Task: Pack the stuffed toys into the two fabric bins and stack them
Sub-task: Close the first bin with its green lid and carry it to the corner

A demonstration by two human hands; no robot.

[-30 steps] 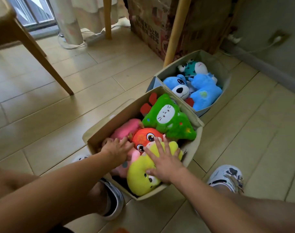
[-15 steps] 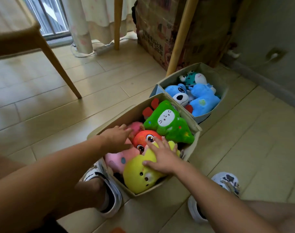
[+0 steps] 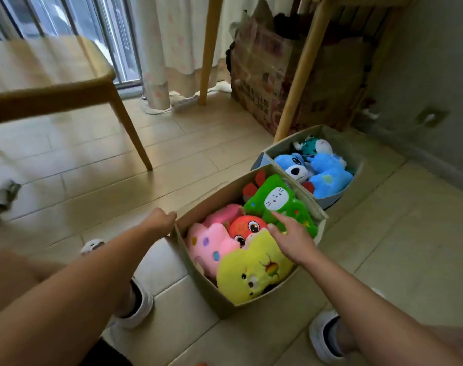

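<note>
A beige fabric bin [image 3: 211, 289] stands on the floor between my feet, full of stuffed toys: a yellow one [image 3: 251, 273] in front, a pink one [image 3: 209, 244], a red one [image 3: 247, 227] and a green one [image 3: 280, 204]. My left hand [image 3: 160, 220] grips the bin's left rim at its corner. Fingers straight, my right hand [image 3: 291, 236] lies over the toys, touching the green and yellow ones. Behind it, a grey-blue fabric bin [image 3: 330, 200] holds blue toys [image 3: 328, 175] and a teal one [image 3: 310, 146].
A wooden chair [image 3: 53, 85] stands at the left, its leg [image 3: 132, 136] near the bins. Behind the far bin are table legs [image 3: 299, 77], a cardboard box [image 3: 267, 75], and a wall with a socket and cable [image 3: 428, 118]. My shoes [image 3: 138, 305] flank the near bin.
My left hand left the pink toy and took hold of the bin's left rim. My right hand slid from the yellow toy toward the green one. The view tilted upward.
</note>
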